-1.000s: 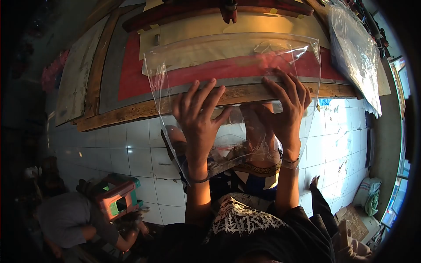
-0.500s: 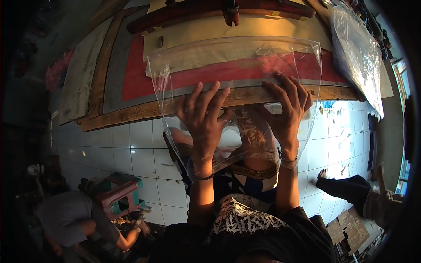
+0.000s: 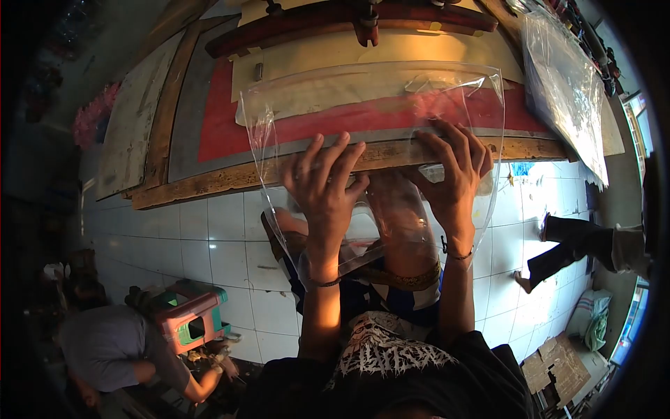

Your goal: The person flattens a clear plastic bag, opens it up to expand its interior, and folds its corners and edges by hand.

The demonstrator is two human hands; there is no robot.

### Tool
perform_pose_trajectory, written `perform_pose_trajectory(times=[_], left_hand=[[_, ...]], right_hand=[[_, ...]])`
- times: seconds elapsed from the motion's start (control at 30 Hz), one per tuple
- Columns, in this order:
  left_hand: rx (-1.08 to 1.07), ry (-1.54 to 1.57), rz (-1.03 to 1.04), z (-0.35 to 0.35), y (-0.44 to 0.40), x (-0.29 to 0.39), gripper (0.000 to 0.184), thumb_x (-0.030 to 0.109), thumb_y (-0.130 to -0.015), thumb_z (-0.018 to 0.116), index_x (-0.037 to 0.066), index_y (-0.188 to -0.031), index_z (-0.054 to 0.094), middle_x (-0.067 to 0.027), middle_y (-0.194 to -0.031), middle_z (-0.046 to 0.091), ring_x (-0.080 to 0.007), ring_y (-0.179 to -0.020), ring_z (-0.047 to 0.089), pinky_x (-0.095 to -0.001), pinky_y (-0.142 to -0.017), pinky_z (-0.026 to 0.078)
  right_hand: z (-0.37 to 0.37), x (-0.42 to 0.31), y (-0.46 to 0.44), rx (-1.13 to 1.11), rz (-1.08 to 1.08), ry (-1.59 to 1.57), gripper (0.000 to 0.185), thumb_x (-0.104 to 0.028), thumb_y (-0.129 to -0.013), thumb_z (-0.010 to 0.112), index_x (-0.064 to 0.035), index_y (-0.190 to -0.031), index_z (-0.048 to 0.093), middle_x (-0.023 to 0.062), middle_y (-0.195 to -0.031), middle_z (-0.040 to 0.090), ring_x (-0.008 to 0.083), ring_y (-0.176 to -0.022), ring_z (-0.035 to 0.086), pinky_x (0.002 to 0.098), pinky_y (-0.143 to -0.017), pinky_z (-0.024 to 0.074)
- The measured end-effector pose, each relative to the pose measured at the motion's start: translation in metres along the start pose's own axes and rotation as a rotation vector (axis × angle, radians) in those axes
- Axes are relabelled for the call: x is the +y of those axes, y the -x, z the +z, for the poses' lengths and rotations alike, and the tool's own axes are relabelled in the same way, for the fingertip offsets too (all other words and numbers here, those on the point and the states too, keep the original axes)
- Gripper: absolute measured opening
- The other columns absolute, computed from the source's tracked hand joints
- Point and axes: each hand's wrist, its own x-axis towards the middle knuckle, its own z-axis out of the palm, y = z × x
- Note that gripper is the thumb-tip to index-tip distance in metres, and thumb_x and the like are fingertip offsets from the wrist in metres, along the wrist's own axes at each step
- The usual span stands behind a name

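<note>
A clear plastic sheet or bag (image 3: 314,91) spans the front edge of the work table and hangs down toward my wrists. My left hand (image 3: 324,185) is against this plastic near the table's wooden edge (image 3: 230,183), fingers spread and slightly bent, thumb apart. To its right, my right hand (image 3: 453,167) also meets the plastic, its fingers apart and bent more. Whether the hands are on top of the film or inside it, I cannot tell. Beyond them lies a red strip (image 3: 293,126) with yellowish sheeting (image 3: 307,52) behind it.
A dark red bar (image 3: 314,33) crosses the table's far side. Clear plastic sheets (image 3: 565,91) hang over the right corner. At lower left, a person (image 3: 112,346) bends beside a plastic stool (image 3: 192,318). Another person's legs (image 3: 576,244) are at right. Cardboard (image 3: 555,366) lies lower right.
My hands and the plastic stay almost in place, with a slight shift of the view. At right, the other person's legs have changed position in a step, and a sack now shows below them.
</note>
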Motion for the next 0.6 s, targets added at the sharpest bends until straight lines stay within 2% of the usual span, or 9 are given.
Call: perform_pose_trajectory(times=[0.07, 0.27, 0.5, 0.6], left_hand=[[-0.023, -0.013, -0.003, 0.000, 0.002, -0.001, 0.065, 0.021, -0.056, 0.087, 0.028, -0.117, 0.068, 0.0100, -0.126, 0.061, -0.0186, -0.125, 0.049, -0.0460, -0.105, 0.030], [-0.033, -0.021, -0.008, -0.001, 0.002, -0.001, 0.066, 0.023, -0.054, 0.088, 0.028, -0.117, 0.068, 0.0100, -0.127, 0.061, -0.0190, -0.125, 0.050, -0.0459, -0.104, 0.031], [-0.019, -0.010, -0.002, 0.001, 0.002, -0.003, 0.066, 0.024, -0.053, 0.088, 0.028, -0.115, 0.069, 0.0096, -0.126, 0.062, -0.0188, -0.123, 0.050, -0.0458, -0.103, 0.031], [-0.027, -0.006, -0.007, 0.000, 0.002, -0.001, 0.066, 0.023, -0.053, 0.088, 0.028, -0.116, 0.068, 0.0095, -0.126, 0.061, -0.0189, -0.123, 0.050, -0.0456, -0.104, 0.030]], right_hand=[[-0.001, -0.002, -0.001, -0.004, 0.002, -0.003, 0.059, -0.023, -0.057, 0.086, -0.0231, -0.113, 0.067, -0.0022, -0.131, 0.057, 0.0253, -0.123, 0.047, 0.0425, -0.107, 0.0264], [-0.007, -0.001, -0.002, -0.096, -0.001, 0.042, 0.059, -0.020, -0.063, 0.084, -0.0247, -0.119, 0.065, -0.0018, -0.135, 0.053, 0.0268, -0.127, 0.043, 0.0439, -0.107, 0.0252], [-0.015, -0.001, -0.005, -0.189, 0.021, -0.017, 0.055, -0.012, -0.071, 0.077, -0.0240, -0.122, 0.062, -0.0002, -0.138, 0.051, 0.0287, -0.131, 0.039, 0.0450, -0.108, 0.0247], [-0.018, -0.004, -0.006, -0.184, 0.019, -0.017, 0.055, -0.008, -0.071, 0.074, -0.0234, -0.123, 0.062, 0.0003, -0.138, 0.051, 0.0290, -0.131, 0.039, 0.0449, -0.108, 0.0249]])
